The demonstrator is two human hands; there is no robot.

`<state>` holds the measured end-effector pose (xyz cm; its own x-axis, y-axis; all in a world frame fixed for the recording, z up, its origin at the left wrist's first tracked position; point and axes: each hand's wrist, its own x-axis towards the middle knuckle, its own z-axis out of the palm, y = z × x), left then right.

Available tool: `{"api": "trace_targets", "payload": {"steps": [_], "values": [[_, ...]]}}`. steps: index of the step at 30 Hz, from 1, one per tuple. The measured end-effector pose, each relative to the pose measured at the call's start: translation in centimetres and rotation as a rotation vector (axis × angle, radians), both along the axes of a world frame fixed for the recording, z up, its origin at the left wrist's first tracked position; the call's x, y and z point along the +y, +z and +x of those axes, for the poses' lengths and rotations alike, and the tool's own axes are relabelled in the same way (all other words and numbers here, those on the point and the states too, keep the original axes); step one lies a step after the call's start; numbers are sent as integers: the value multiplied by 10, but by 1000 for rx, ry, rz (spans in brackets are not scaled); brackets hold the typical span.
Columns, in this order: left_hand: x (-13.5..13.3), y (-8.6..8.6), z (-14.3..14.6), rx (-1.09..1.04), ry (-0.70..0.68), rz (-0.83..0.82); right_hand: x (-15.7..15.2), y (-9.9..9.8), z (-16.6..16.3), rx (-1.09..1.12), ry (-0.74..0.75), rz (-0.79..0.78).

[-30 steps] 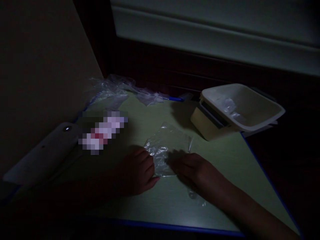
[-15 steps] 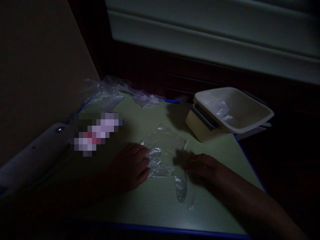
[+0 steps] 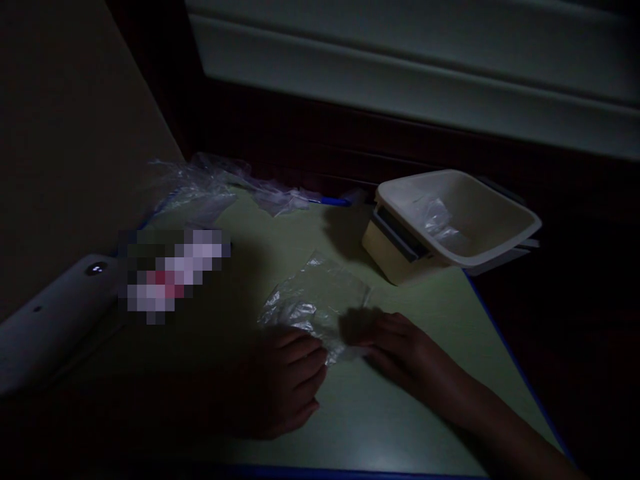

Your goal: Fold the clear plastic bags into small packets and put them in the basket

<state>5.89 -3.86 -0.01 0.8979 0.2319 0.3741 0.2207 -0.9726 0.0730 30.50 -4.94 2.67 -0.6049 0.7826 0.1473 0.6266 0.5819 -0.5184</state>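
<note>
A clear disposable plastic glove [image 3: 320, 293] lies spread and wrinkled on the pale green tabletop. Over its lower left edge is my left hand [image 3: 295, 383], back upward, fingers curled and close together on the film; its fingertips are partly hidden. My right hand [image 3: 400, 343] pinches the glove's lower right side between thumb and fingers. The glove's finger part is folded or covered near the hands, and the dim light blurs its outline.
A cream bin [image 3: 395, 263] with grey handles stands at the table's right edge, clear plastic [image 3: 435, 217] inside. Crumpled clear plastic [image 3: 200, 180] and a blue pen-like item [image 3: 335, 201] lie along the back. Left are a pixelated item [image 3: 175, 273] and a white elongated object [image 3: 55, 320].
My left hand has moved right and nearer to me, along the glove's lower edge. My right hand has closed on the glove's side, and its dangling finger part no longer shows.
</note>
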Motion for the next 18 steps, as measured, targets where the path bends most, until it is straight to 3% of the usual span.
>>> {"api": "trace_targets", "payload": {"steps": [9, 18], "values": [[-1, 3, -1, 17, -28, 30, -2, -19, -8, 199, -211, 180], [-3, 3, 0, 22, -17, 49, -8, -21, -8, 182, -157, 309]]}}
